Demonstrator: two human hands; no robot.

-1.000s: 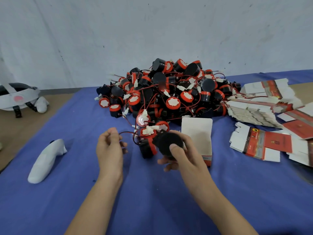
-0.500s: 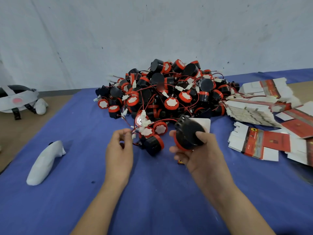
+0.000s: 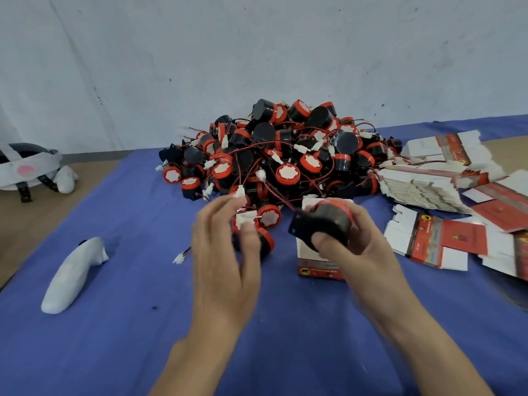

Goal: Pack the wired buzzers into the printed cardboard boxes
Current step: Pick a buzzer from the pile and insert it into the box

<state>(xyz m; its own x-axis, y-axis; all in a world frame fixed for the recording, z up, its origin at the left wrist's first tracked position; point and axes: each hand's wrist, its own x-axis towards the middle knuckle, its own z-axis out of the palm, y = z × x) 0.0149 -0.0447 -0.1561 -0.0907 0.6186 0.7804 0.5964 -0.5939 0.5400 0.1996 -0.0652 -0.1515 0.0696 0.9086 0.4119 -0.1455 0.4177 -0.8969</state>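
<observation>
A black wired buzzer (image 3: 324,224) with a red ring is gripped in my right hand (image 3: 360,252), just above an upright printed cardboard box (image 3: 318,268) with its top open. The buzzer's red-black wire (image 3: 278,195) trails up and left to a blurred white connector. My left hand (image 3: 225,258) hovers beside it with fingers spread, close to a white connector (image 3: 245,218) at the pile's front edge, and I see nothing held in it. A big heap of black-and-red buzzers (image 3: 285,155) lies behind both hands.
Flat printed box blanks (image 3: 434,241) and a stack of them (image 3: 423,190) lie at the right on the blue cloth (image 3: 143,324). A white controller (image 3: 74,275) lies at the left, a headset (image 3: 28,167) at the far left. A loose connector (image 3: 180,257) is beside my left hand.
My right hand turned the buzzer and brought it down over the upright box. My left hand opened from its pinch on the wire and spread its fingers.
</observation>
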